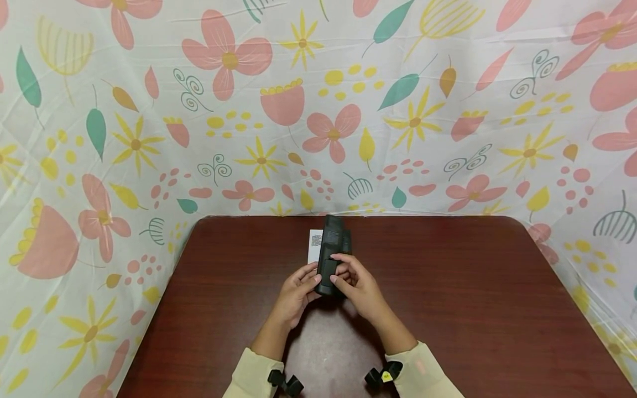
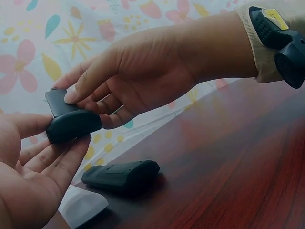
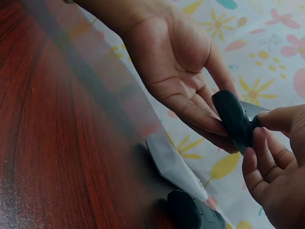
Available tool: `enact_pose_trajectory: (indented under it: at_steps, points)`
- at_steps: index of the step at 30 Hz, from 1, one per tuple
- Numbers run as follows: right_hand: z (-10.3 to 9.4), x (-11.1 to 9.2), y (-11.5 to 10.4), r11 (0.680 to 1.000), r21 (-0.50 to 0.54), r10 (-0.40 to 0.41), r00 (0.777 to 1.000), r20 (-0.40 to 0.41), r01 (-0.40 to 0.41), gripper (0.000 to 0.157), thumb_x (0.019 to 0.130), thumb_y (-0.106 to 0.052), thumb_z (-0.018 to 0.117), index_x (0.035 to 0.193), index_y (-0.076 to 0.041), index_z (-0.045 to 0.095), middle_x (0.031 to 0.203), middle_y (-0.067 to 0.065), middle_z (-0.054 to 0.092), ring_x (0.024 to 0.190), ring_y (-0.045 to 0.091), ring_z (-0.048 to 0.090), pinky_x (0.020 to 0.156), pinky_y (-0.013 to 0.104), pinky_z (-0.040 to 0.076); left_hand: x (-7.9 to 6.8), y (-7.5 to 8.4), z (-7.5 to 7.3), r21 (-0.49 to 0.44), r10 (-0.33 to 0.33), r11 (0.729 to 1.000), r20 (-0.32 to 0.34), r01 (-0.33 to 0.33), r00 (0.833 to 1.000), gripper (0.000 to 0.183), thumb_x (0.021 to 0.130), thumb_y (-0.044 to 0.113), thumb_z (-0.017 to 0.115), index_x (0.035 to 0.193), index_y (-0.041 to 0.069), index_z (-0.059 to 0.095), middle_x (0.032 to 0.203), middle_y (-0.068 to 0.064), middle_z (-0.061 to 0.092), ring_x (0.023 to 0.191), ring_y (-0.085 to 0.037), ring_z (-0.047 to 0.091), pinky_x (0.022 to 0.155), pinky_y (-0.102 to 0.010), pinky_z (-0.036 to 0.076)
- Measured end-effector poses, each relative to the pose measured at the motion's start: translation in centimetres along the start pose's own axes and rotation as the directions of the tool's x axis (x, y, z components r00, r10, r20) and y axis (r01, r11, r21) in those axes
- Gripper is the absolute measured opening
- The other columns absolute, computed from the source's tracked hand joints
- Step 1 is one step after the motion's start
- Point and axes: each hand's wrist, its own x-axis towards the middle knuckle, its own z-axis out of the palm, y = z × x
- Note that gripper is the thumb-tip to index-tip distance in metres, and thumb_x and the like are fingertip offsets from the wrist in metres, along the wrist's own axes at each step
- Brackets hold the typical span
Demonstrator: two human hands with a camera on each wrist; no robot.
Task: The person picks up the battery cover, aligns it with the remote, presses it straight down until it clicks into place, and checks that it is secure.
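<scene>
My left hand (image 1: 294,298) grips the lower end of a black remote control (image 1: 332,232), its back turned up toward me. At the remote's near end, my right hand (image 1: 364,287) pinches the flat black battery cover (image 2: 58,102) between thumb and fingertips. In the left wrist view the cover stands at an angle to the remote's rounded end (image 2: 74,126). The right wrist view shows the left fingers curled under the remote (image 3: 231,114). The battery compartment's inside is hidden.
Below the hands, a second black remote (image 2: 121,177) lies on the dark red-brown table (image 1: 448,298). Beside it is a white remote (image 2: 83,207) with printed text on its back. A flowered cloth (image 1: 348,83) hangs behind the table and along both sides.
</scene>
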Motion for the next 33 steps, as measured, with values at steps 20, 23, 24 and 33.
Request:
enact_pose_trajectory:
  at_steps: [20,23,24,33]
  points:
    - [0.11,0.01,0.39,0.996,-0.086,0.010,1.000,-0.009,-0.011,0.045,0.095,-0.014,0.070,0.138,-0.019,0.059,0.107,0.016,0.057,0.091,0.016,0.058,0.078,0.025,0.053,-0.05,0.05,-0.22,0.009,0.007,1.000,0.006,-0.007,1.000,0.057,0.093,0.005,0.066,0.146,0.003,0.047,0.129,-0.009,0.062,0.097,-0.013,0.069,0.083,-0.030,0.056]
    - [0.17,0.04,0.40,0.995,-0.100,0.022,1.000,-0.014,-0.024,0.045,0.095,-0.015,0.072,0.137,-0.021,0.059,0.106,0.014,0.057,0.091,0.015,0.058,0.078,0.025,0.052,-0.11,0.01,-0.22,0.018,0.010,1.000,0.002,-0.010,1.000,0.057,0.093,0.003,0.066,0.146,0.004,0.047,0.129,-0.009,0.062,0.096,-0.013,0.069,0.083,-0.030,0.056]
    - [0.18,0.05,0.43,0.994,-0.103,0.024,1.000,-0.016,-0.026,0.044,0.095,-0.015,0.072,0.137,-0.021,0.060,0.106,0.013,0.058,0.091,0.015,0.058,0.078,0.025,0.052,-0.13,0.02,-0.21,0.019,0.011,1.000,0.002,-0.011,1.000,0.057,0.093,0.003,0.066,0.146,0.004,0.048,0.128,-0.008,0.063,0.095,-0.013,0.070,0.082,-0.030,0.056]
    - [0.29,0.02,0.71,0.993,-0.112,0.023,0.999,-0.034,-0.027,0.044,0.094,-0.013,0.072,0.136,-0.019,0.060,0.100,0.014,0.057,0.089,0.012,0.054,0.078,0.023,0.049,-0.12,0.03,-0.11,0.026,0.015,1.000,0.003,-0.015,1.000,0.056,0.093,0.004,0.066,0.146,0.003,0.048,0.125,-0.005,0.063,0.094,-0.012,0.070,0.082,-0.030,0.056]
